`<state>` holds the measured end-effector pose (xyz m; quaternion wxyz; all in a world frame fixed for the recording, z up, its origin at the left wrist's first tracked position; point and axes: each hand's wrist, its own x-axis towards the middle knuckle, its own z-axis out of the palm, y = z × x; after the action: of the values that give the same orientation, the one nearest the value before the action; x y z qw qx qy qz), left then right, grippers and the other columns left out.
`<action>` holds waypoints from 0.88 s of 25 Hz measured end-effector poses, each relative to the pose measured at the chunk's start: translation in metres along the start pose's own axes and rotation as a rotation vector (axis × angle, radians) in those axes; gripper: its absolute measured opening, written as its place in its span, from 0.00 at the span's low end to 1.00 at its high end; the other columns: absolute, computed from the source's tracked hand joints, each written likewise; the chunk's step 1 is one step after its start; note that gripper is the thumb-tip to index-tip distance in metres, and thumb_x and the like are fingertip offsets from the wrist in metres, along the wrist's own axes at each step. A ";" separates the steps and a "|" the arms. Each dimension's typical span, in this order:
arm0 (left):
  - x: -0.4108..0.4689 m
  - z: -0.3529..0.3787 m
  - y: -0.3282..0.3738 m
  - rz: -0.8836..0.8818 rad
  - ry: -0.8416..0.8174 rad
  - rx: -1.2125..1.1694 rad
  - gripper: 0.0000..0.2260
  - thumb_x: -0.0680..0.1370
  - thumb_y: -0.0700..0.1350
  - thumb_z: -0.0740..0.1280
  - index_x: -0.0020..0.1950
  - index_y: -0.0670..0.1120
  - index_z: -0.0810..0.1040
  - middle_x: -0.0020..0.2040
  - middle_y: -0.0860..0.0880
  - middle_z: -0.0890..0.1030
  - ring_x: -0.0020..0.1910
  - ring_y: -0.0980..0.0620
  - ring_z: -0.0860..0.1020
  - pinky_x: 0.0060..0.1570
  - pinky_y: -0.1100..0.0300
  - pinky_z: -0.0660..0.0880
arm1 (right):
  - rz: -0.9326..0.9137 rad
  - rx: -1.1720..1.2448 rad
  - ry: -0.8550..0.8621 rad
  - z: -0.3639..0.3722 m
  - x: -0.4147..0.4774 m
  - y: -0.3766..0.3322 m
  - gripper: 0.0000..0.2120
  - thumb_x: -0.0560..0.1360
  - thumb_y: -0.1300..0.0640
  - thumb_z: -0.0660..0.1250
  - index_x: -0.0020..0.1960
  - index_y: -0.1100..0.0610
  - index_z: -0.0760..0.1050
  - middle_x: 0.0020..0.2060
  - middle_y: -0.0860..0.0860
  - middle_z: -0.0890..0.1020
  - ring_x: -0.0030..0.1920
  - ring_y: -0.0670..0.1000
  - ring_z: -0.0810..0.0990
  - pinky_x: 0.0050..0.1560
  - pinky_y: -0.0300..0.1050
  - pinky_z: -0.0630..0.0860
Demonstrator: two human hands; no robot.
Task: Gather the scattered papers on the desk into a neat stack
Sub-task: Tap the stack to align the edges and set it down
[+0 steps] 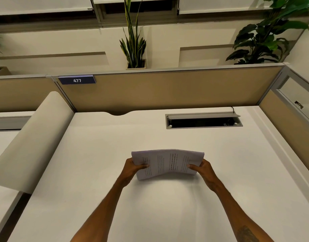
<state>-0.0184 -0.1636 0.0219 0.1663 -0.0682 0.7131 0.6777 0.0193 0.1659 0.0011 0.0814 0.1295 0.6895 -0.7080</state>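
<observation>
White and smooth, the counter [167, 206] fills most of the view, with a tan cloth wall at its far edge. At the far left of that wall is a small dark sign [77, 80] with pale numbers. Moving right, the left hand [132, 167] is closed on the left end of the papers [167, 163], thumb on top and fingers tucked under. The papers sit in the middle of the counter, held just above it, I think, since a soft shadow lies under them. They are thin white sheets with small printed lines, and the pile bends up like a little hill in the middle. The edges do not all line up; some corners peek out at the left and along the near side. On the right, the right hand [202, 169] is closed on the other end the same way, so each grip has a firm hold of the pile. No loose sheets show anywhere else, so the gathering looks nearly done. To finish well, I would loosen both grips a bit, stand the pile on one long edge and tap it on the counter until the sides are even, then lay it flat. Far right is a long grey slot [204, 121] in the counter with its lid up, best kept away from.
</observation>
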 end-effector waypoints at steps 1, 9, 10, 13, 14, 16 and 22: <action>-0.001 0.000 -0.003 -0.001 0.006 -0.007 0.17 0.72 0.31 0.76 0.59 0.40 0.83 0.52 0.45 0.87 0.52 0.48 0.84 0.45 0.64 0.82 | 0.007 0.003 -0.002 0.000 -0.002 0.002 0.20 0.75 0.64 0.73 0.65 0.56 0.76 0.56 0.53 0.85 0.57 0.52 0.83 0.44 0.35 0.82; 0.004 -0.003 0.004 -0.001 -0.024 0.013 0.09 0.74 0.36 0.76 0.53 0.43 0.85 0.48 0.47 0.88 0.49 0.48 0.85 0.46 0.60 0.83 | -0.009 -0.037 0.016 -0.006 0.004 -0.008 0.10 0.74 0.61 0.74 0.54 0.50 0.82 0.46 0.47 0.88 0.52 0.53 0.84 0.44 0.38 0.82; 0.005 -0.003 0.007 0.008 -0.032 0.022 0.08 0.75 0.37 0.76 0.53 0.43 0.85 0.48 0.47 0.88 0.49 0.48 0.85 0.46 0.59 0.83 | -0.004 -0.025 0.024 -0.008 0.005 -0.009 0.10 0.75 0.61 0.73 0.55 0.52 0.81 0.48 0.51 0.88 0.53 0.56 0.85 0.47 0.43 0.83; 0.008 -0.003 0.014 0.042 0.030 -0.025 0.09 0.76 0.38 0.74 0.56 0.39 0.85 0.52 0.43 0.88 0.52 0.46 0.85 0.55 0.49 0.83 | 0.041 0.111 0.087 -0.011 0.004 -0.005 0.11 0.77 0.62 0.70 0.59 0.59 0.79 0.53 0.61 0.85 0.56 0.65 0.83 0.53 0.62 0.83; 0.009 -0.002 0.013 0.039 0.074 -0.068 0.10 0.77 0.38 0.74 0.57 0.38 0.84 0.53 0.41 0.87 0.52 0.44 0.84 0.58 0.45 0.81 | 0.065 0.185 0.105 -0.012 0.003 -0.003 0.12 0.77 0.62 0.69 0.61 0.59 0.78 0.54 0.61 0.85 0.56 0.65 0.83 0.52 0.62 0.83; 0.010 0.005 0.009 0.008 0.145 -0.201 0.11 0.79 0.40 0.71 0.60 0.37 0.82 0.54 0.40 0.86 0.53 0.42 0.83 0.62 0.40 0.78 | 0.113 0.363 0.126 -0.011 0.001 0.002 0.14 0.77 0.63 0.68 0.63 0.59 0.77 0.56 0.60 0.85 0.57 0.63 0.84 0.49 0.60 0.83; 0.006 0.067 -0.002 -0.164 0.057 -0.498 0.16 0.84 0.48 0.62 0.70 0.44 0.77 0.64 0.41 0.83 0.59 0.39 0.82 0.66 0.41 0.77 | 0.285 0.790 0.126 0.034 -0.009 0.015 0.19 0.79 0.64 0.65 0.70 0.60 0.73 0.64 0.62 0.81 0.62 0.60 0.80 0.64 0.61 0.75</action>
<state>-0.0134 -0.0967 0.0167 0.1786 -0.1836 0.5209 0.8143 0.0296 0.1312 -0.0103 0.0802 0.2877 0.3440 -0.8902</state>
